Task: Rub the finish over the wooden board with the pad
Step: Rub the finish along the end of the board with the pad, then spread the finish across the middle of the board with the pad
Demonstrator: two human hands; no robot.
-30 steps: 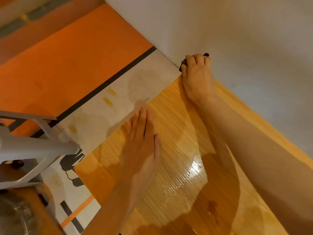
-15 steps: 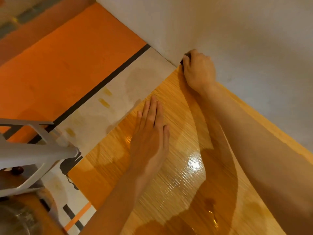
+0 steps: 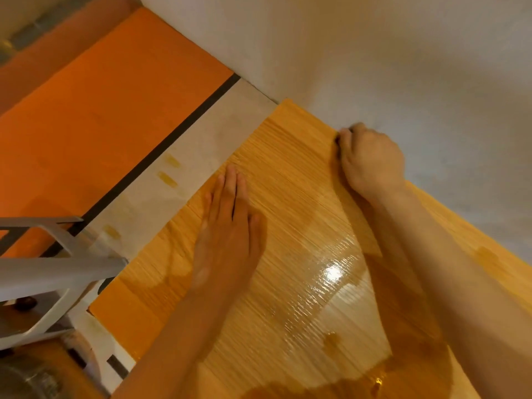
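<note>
A light wooden board [image 3: 288, 174] with fine grain lies on the floor, one long edge against a white wall. Its nearer part shines with wet finish [image 3: 331, 275]. My right hand [image 3: 371, 159] is clenched on a dark pad [image 3: 338, 139], of which only a sliver shows at the fingertips, pressed on the board by the wall edge. My left hand [image 3: 230, 223] lies flat, fingers together, palm down on the board near its left edge.
The white wall [image 3: 374, 53] borders the board's far side. Pale paper sheeting [image 3: 201, 156] with a black stripe lies under the board on an orange floor [image 3: 100, 110]. A white plastic chair frame [image 3: 43, 269] stands at the left.
My right hand has curled from flat to clenched on the pad and slid back along the wall edge, away from the board's far corner. My left hand has stayed flat on the board.
</note>
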